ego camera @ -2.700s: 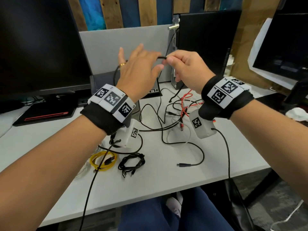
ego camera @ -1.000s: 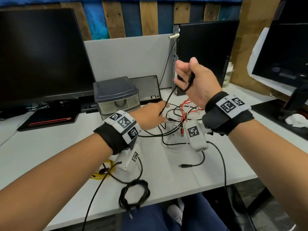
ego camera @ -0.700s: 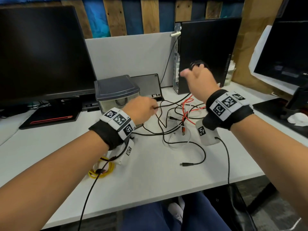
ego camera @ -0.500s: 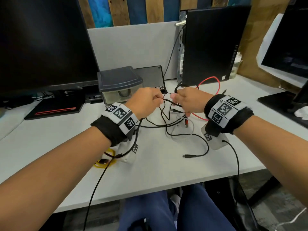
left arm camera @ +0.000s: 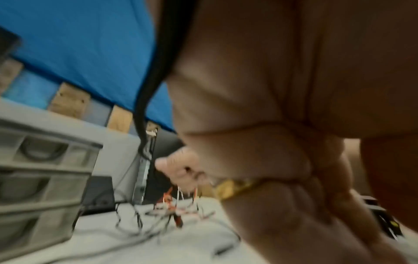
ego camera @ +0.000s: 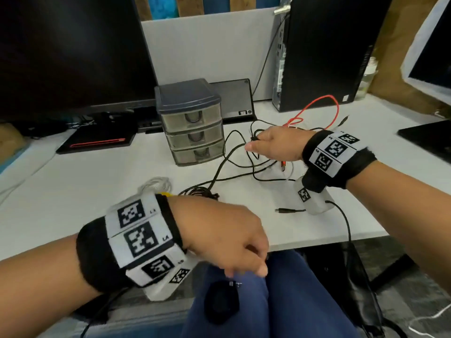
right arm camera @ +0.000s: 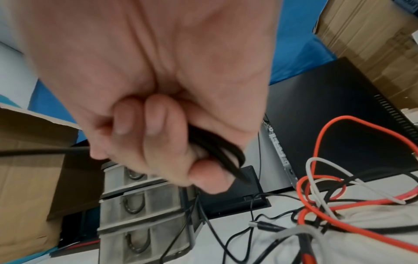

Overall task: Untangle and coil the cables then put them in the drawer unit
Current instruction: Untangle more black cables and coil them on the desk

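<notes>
White laminate forms the desk [ego camera: 78,191], which we find backed by a grey partition panel [ego camera: 207,45] and, behind that, a wall of wooden slats and blue panels. We note a large dark monitor [ego camera: 73,52] at the left, a black computer tower [ego camera: 324,50] standing at the rear right, and a second screen [ego camera: 432,52] at the far right edge.

We record the right hand [ego camera: 275,145] held low over the desk to the right of the drawer unit [ego camera: 192,120], its back turned upward. The right wrist view shows its fingers curled tight around several doubled strands of a black cable [right arm camera: 217,150]; further runs of that cable trail from the fist across the desk. Just beyond the hand lie a looped red cable [ego camera: 327,106] and a pale white one [right arm camera: 321,182], crossing each other and the black strands.

We record the left hand [ego camera: 224,237] drawn back past the near desk edge, over the person's blue-clad lap. A dark coiled bundle [ego camera: 222,301] shows just below it, but we cannot tell whether the fingers grasp it; the left wrist view is blurred, showing only a black cord [left arm camera: 158,71] running past the palm.

We find the drawer unit's three translucent drawers closed. Their contents cannot be made out. Left of it on the desk, a white coil [ego camera: 156,185] and a black coil [ego camera: 200,191] rest side by side.
</notes>
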Available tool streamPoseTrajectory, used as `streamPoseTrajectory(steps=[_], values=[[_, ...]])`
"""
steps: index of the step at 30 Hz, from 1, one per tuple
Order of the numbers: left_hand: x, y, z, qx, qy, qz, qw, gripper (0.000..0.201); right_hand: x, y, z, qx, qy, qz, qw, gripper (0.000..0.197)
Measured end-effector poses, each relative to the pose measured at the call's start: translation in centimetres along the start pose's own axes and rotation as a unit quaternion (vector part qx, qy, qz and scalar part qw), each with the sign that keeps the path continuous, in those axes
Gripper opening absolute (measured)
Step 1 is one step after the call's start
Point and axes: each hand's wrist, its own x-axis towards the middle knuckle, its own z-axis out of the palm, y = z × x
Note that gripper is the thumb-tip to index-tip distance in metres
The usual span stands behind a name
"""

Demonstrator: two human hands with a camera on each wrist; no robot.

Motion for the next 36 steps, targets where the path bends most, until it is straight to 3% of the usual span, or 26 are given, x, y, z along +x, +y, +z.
streamPoseTrajectory(steps=[2, 6, 10, 12, 19, 23, 26, 28, 32, 36], values=[[0.6, -0.4, 3.3, 0.052, -0.039, -0.011, 0.998, 0.024, -0.4, -0.3, 0.7, -0.019, -0.014, 0.006, 1.000, 0.046], [2.3, -2.3, 6.3, 0.127, -0.044, -0.058, 0.989, 0.027, -1.1, -0.3, 2.0, -0.023, -0.008, 0.005, 1.000, 0.044], [3.9, -2.5, 9.1, 0.225, -0.110, -0.061, 0.966, 0.056, -2.1, -0.2, 2.8, -0.044, -0.003, 0.000, 0.999, 0.044], [4.3, -2.7, 10.2, 0.268, -0.110, -0.041, 0.956, 0.059, -2.5, -0.1, 2.9, -0.047, -0.008, -0.002, 0.999, 0.044], [5.2, -2.9, 10.3, 0.291, -0.063, 0.027, 0.954, 0.032, -3.1, 0.2, 2.9, -0.038, -0.014, -0.012, 0.999, 0.043], [4.3, -2.7, 8.2, 0.145, -0.061, 0.060, 0.986, 0.034, -2.6, 0.2, 2.1, 0.002, -0.018, -0.003, 1.000, 0.045], [2.8, -3.1, 5.3, -0.032, -0.056, 0.022, 0.998, 0.031, -2.0, 0.2, 1.5, 0.035, -0.008, -0.004, 0.999, 0.044], [2.2, -3.8, 3.3, -0.064, -0.016, -0.008, 0.998, 0.028, -1.5, 0.2, 1.2, 0.043, 0.001, -0.006, 0.999, 0.046], [2.0, -6.2, 0.7, 0.034, 0.032, -0.105, 0.993, 0.021, -0.9, 0.0, 0.7, 0.051, 0.023, -0.008, 0.998, 0.046], [2.4, -7.8, -0.9, 0.131, 0.093, -0.156, 0.975, 0.019, -0.6, -0.2, 0.5, 0.065, 0.040, -0.005, 0.997, 0.045]])
